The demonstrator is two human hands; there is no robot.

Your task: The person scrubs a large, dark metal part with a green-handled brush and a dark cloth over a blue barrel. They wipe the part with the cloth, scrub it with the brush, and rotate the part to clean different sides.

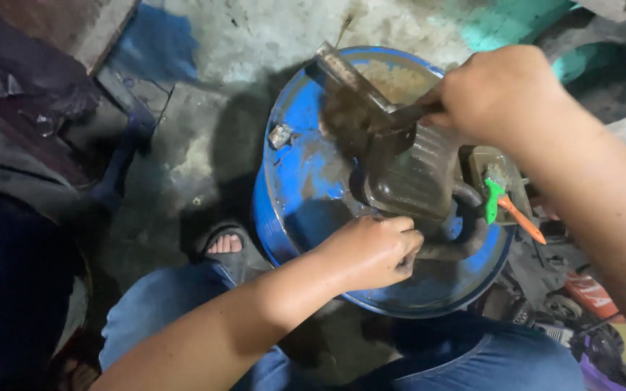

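Observation:
A dirty grey metal part (409, 172) with a ribbed face and a curved pipe lies on top of a blue drum (300, 168). My left hand (372, 250) is closed on the part's near edge and pipe. My right hand (498, 93) grips a flat metal tool (400, 116) whose tip rests on the part's top. A long flat metal bar (349, 76) lies slanted across the drum behind the part.
A green and orange tool (507, 205) lies on the drum's right side. My sandalled foot (226, 245) and jeans (465, 355) are beside the drum on stained concrete. Dark clutter stands at left, red and black parts at lower right.

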